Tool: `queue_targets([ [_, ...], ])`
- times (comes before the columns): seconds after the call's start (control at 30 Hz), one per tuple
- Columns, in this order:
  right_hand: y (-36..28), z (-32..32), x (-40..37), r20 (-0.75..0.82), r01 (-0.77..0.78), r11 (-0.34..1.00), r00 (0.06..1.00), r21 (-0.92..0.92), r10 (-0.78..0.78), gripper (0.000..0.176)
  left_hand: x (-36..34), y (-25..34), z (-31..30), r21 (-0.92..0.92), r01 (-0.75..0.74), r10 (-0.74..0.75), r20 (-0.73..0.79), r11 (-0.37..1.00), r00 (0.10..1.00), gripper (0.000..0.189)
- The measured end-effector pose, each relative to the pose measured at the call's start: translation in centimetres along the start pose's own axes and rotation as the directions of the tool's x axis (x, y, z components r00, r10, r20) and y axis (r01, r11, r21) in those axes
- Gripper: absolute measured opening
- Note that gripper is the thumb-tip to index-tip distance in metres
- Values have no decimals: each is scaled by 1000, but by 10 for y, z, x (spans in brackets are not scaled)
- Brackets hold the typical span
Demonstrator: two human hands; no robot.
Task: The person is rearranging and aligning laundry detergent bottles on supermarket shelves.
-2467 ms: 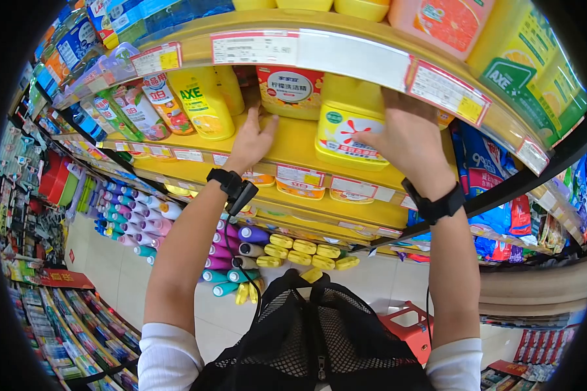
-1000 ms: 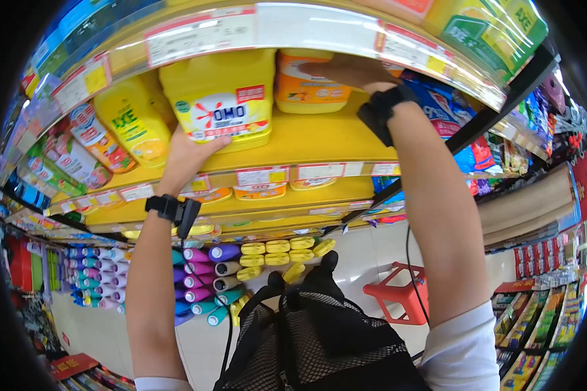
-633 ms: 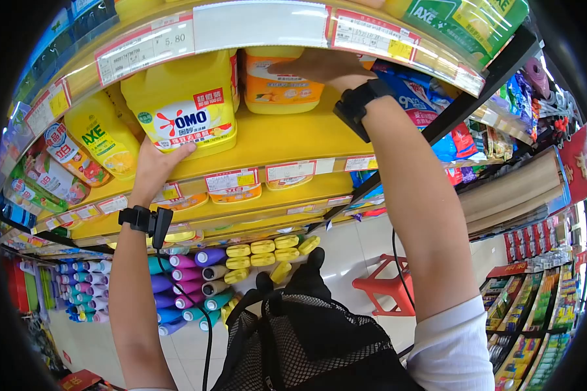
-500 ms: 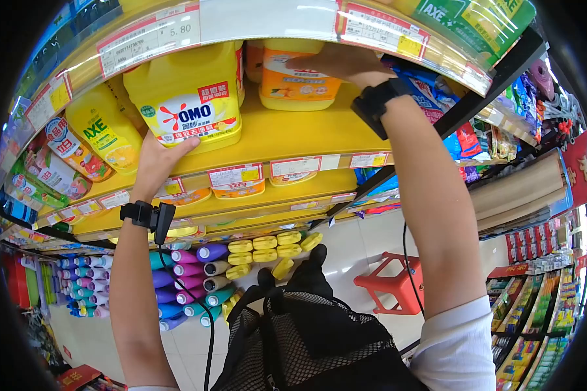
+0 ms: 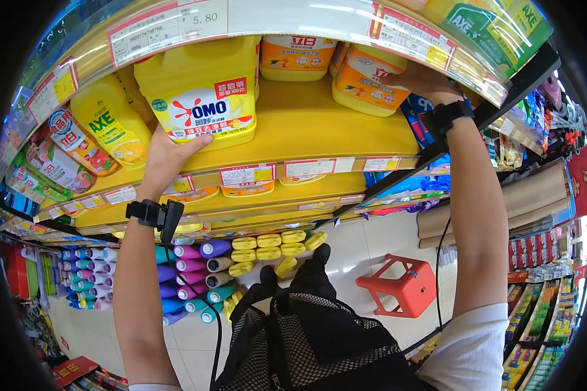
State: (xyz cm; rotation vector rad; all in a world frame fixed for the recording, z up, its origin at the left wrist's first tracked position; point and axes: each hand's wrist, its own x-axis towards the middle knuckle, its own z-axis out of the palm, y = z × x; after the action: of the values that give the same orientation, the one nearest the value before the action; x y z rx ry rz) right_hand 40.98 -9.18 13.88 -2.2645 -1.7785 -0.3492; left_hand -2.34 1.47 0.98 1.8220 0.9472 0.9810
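Note:
A yellow OMO detergent jug (image 5: 205,98) stands near the front of the yellow shelf (image 5: 293,127). My left hand (image 5: 171,156) is closed at its lower left corner, thumb across the front of the base and the other fingers mostly out of sight. Toward the shelf's right end stands a slightly tilted yellow detergent jug with an orange label (image 5: 372,81). My right hand (image 5: 430,85) is closed against its right side, partly hidden by the upper shelf's edge. Between the two jugs, farther back, is another orange-labelled jug (image 5: 297,57).
Yellow AXE bottles (image 5: 107,127) and other bottles fill the shelf's left. A price strip (image 5: 293,19) overhangs in front. Blue bags (image 5: 419,117) lie past the right divider. Below are several coloured bottles (image 5: 189,280) and a red stool (image 5: 404,283) on the floor.
My right hand and the orange-labelled jug have moved right, uncovering another jug behind. My left hand keeps its place on the OMO jug. The view has shifted slightly.

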Motion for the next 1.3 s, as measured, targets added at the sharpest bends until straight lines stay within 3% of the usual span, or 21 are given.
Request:
queue_targets([
  [0.47, 35, 12, 12, 17, 40, 999, 999, -20, -40, 71, 0, 1, 2, -19, -5, 5, 13, 1000, 1000, 48],
  [0.57, 40, 27, 11, -62, -4, 994, 998, -113, -3, 66, 3, -1, 0, -10, -2, 3, 57, 1000, 998, 49],
  [0.67, 17, 30, -5, -206, -37, 896, 977, -442, -61, 63, 1, 2, 2, -29, 8, -7, 42, 1000, 999, 48],
  [0.73, -5, 33, -13, -179, -110, 891, 983, -441, 33, 63, 2, 0, 4, -63, -35, 37, 39, 997, 999, 52],
  [0.8, -44, 38, -34, -398, -80, 876, 908, -475, -132, 58, 3, 0, 3, -54, -30, 31, 32, 998, 999, 56],
  [0.9, -113, 30, -51, -545, 208, 910, 744, -360, -386, 40, 5, -4, 4, -17, -65, 66, 41, 998, 997, 64],
  [0.97, -161, 13, -68, -319, 343, 920, 865, -188, -388, 34, 0, 5, 6, 4, -51, 51, 25, 999, 998, 66],
  [1.03, -195, 15, -74, -431, 551, 829, 728, -94, -533, 28, 1, 6, 6, 46, -26, 23, 57, 999, 998, 72],
  [1.13, -231, 15, -74, -440, 578, 816, 731, -7, -522, 37, 0, 6, 11, 4, -116, 115, 117, 993, 986, 75],
  [1.23, -249, 23, -55, -520, 458, 887, 774, 64, -362, 51, 0, 5, 12, 32, -109, 104, 127, 993, 986, 84],
  [1.3, -247, 18, -47, -360, 424, 894, 864, 146, -351, 59, -1, 4, 14, 68, -107, 100, 104, 992, 989, 85],
])
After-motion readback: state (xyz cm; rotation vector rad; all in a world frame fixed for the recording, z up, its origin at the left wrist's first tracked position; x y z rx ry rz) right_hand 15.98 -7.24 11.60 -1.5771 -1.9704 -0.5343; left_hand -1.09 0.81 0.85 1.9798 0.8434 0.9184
